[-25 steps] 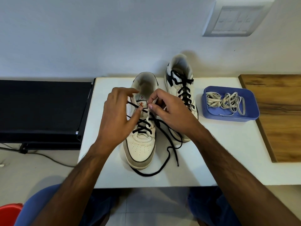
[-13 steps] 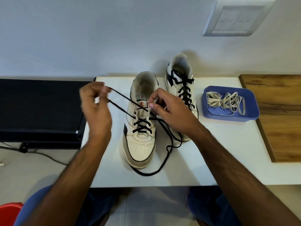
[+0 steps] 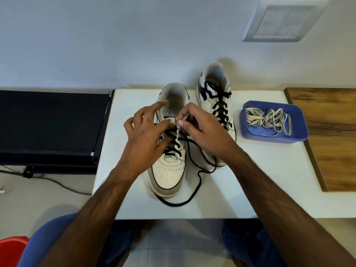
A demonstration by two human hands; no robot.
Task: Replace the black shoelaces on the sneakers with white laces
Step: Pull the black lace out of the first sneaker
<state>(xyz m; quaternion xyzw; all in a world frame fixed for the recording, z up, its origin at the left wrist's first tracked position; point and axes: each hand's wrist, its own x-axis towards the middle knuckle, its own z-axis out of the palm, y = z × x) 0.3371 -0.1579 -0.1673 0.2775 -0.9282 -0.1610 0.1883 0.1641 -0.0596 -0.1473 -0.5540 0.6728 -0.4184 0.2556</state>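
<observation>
Two white sneakers with black laces stand on the white table (image 3: 250, 180). On the near sneaker (image 3: 169, 174) the upper eyelets are unlaced, and its loose black lace (image 3: 199, 178) trails to the right and curls around the toe. My left hand (image 3: 144, 137) rests over the crossed laces with its fingers spread; I see nothing held in it. My right hand (image 3: 202, 132) pinches the right side of the near sneaker's upper beside the tongue. The far sneaker (image 3: 215, 87) is fully laced. White laces (image 3: 269, 118) lie bundled in a blue tray (image 3: 277, 139).
A wooden board (image 3: 331, 132) lies along the table's right side, touching the tray's corner. A black bench (image 3: 48, 122) stands left of the table, with a cable on the floor below it. A red object (image 3: 11, 247) sits at the bottom left. A switch plate (image 3: 283, 20) is on the wall.
My left hand pulled a black lace end out to the left, then let go and came back over the near sneaker's laces with fingers spread. My right hand stayed pinched on the upper.
</observation>
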